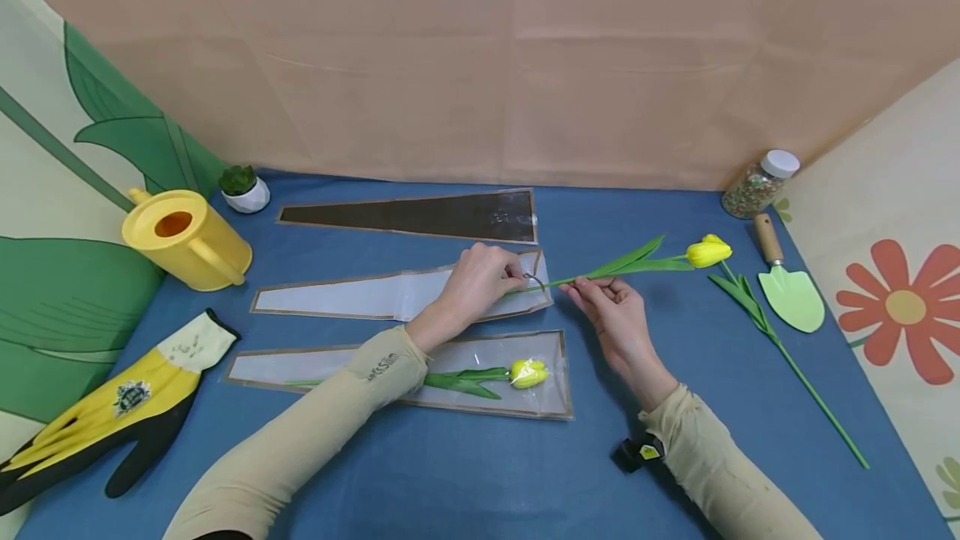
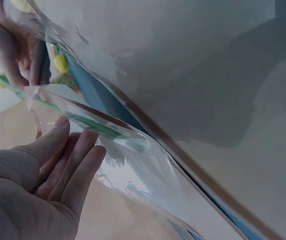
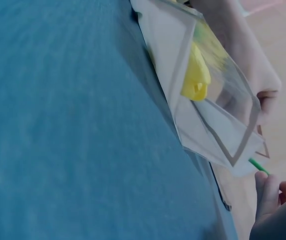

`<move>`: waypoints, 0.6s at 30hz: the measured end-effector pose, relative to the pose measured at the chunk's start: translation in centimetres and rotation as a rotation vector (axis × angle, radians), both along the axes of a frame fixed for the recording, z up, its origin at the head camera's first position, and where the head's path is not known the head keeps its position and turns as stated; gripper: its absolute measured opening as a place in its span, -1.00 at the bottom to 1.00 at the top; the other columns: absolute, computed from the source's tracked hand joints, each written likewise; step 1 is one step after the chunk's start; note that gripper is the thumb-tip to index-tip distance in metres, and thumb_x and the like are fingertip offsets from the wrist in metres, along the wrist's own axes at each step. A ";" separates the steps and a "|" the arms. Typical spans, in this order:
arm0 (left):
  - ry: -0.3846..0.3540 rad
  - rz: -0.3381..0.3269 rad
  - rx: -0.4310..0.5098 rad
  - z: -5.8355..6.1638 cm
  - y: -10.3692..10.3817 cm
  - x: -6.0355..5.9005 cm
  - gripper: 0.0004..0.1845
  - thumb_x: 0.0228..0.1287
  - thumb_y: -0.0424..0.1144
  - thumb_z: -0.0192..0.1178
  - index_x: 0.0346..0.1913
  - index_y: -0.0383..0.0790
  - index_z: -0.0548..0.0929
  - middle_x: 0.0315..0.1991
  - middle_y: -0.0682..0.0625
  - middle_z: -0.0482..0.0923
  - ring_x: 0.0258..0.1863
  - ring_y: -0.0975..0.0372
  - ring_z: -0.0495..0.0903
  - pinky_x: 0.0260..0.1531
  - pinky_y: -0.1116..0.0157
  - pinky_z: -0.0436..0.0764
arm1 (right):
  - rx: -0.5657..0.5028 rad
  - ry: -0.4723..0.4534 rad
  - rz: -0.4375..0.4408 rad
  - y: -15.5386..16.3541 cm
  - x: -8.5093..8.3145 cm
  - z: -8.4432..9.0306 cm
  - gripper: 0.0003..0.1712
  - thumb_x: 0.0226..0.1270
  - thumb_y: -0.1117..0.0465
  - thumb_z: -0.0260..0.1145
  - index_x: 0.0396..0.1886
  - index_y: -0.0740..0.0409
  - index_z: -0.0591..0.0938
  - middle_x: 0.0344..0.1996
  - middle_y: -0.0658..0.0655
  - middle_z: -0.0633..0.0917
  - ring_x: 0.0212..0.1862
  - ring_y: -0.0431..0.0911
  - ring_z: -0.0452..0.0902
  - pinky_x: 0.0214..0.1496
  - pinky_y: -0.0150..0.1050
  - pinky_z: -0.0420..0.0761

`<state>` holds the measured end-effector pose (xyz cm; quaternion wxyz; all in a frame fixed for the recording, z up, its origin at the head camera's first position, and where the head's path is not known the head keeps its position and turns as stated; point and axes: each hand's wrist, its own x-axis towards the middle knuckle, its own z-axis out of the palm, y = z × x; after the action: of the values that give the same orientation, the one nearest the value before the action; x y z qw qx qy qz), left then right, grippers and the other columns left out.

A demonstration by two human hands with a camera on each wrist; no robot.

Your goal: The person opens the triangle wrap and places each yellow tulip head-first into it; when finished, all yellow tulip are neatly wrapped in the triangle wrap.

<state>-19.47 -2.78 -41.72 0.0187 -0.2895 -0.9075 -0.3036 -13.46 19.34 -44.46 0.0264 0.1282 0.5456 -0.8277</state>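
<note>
My left hand (image 1: 480, 277) pinches the clear film at the wide right end of the middle flower sleeve (image 1: 337, 297), lifting the film at its mouth. My right hand (image 1: 615, 323) pinches the green stem of a yellow tulip (image 1: 707, 252) just below its leaves, with the bloom pointing right. The lower stem (image 2: 90, 123) lies inside the sleeve's mouth, seen through the film in the left wrist view. Nearer to me, a second sleeve (image 1: 558, 398) holds another yellow tulip (image 1: 528, 373), partly covered by my left forearm.
A dark sleeve (image 1: 420, 217) lies at the back. On the right are a loose tulip (image 1: 802, 382), a green trowel (image 1: 791, 297) and a white-lidded jar (image 1: 756, 186). On the left stand a yellow watering can (image 1: 191, 240) and a small potted plant (image 1: 246, 192), with a glove (image 1: 135, 398) nearer.
</note>
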 end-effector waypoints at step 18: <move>0.011 0.010 -0.012 0.5 0.8 0.4 -0.91 0.30 -0.22 0.56 -0.33 -0.13 0.86 -0.35 0.03 0.81 -0.41 0.22 0.73 -0.40 0.29 0.64 | 0.024 0.000 -0.049 -1.7 -0.1 -0.4 -0.87 0.58 0.55 0.21 0.01 0.43 0.50 -0.30 0.07 0.82 -0.15 -0.19 0.81 0.13 -0.32 0.69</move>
<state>-19.09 -1.99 -41.24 0.0236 -0.2868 -0.9106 -0.2966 -13.60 17.62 -44.90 0.0045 0.1418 0.5521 -0.8216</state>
